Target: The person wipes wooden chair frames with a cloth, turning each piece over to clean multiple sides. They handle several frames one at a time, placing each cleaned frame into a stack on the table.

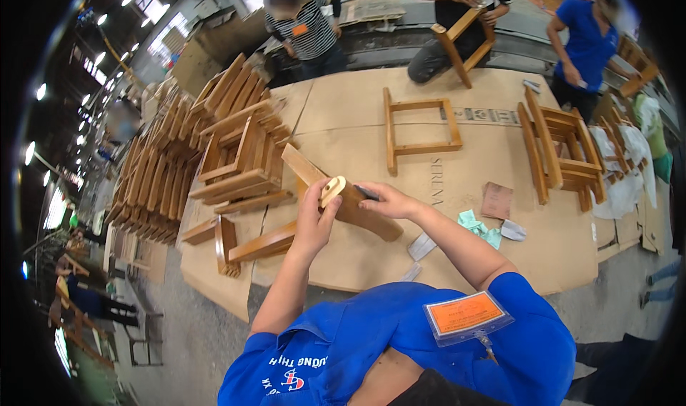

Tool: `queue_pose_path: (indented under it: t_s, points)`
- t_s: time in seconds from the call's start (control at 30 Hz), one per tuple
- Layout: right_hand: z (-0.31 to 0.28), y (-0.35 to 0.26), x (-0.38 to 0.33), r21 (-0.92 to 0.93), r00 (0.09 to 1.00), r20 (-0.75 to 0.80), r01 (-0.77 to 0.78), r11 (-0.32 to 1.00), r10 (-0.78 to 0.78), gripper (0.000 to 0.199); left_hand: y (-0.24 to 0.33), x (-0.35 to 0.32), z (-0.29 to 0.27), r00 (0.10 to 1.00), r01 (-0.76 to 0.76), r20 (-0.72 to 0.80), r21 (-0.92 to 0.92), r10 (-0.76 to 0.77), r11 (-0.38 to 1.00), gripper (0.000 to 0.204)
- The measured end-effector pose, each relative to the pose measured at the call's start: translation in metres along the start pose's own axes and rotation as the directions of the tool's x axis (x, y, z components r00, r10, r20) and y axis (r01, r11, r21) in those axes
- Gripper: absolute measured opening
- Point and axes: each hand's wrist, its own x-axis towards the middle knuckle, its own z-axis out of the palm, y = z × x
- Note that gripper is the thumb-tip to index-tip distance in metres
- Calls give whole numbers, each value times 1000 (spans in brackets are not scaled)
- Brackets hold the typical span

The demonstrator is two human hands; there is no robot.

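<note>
A brown wooden frame piece [368, 217] is held up in front of me, tilted over the cardboard. Its pale, rounded end with a dark slot faces up. My left hand [314, 217] is closed round the piece near that pale end. My right hand [391, 201] pinches a small dark grey pad [366, 192] against the right side of the wood; its exact kind cannot be made out. To the left, a wooden leg assembly [227, 245] lies at the cardboard's edge.
Cardboard [343, 120] covers the table. Stacked wooden frames [239, 156] stand left, more frames [564, 152] right, and one frame [423, 126] lies ahead. Sanding sheets [496, 200] and a green cloth [477, 227] lie near my right arm. A person [457, 20] across the table handles another frame.
</note>
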Motion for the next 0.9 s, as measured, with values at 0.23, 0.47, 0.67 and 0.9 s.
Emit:
queue_pose_path:
  t_s: [0.23,0.47,0.67,0.9]
  points:
    - [-24,-11,21,-47,998,70,14,999,-11,49,1,18,15,968,103,-144,-518,-206,849,30]
    - [-35,-12,-9,-149,977,190,-74,986,102,45,-5,-17,23,880,472,182,-440,-439,764,37]
    - [22,-16,-70,-477,920,-161,245,844,-358,58,16,-43,23,905,293,283,130,-318,947,40]
    - [59,3,-78,-422,950,-140,198,885,-279,63,17,-34,25,914,271,305,30,-267,962,43]
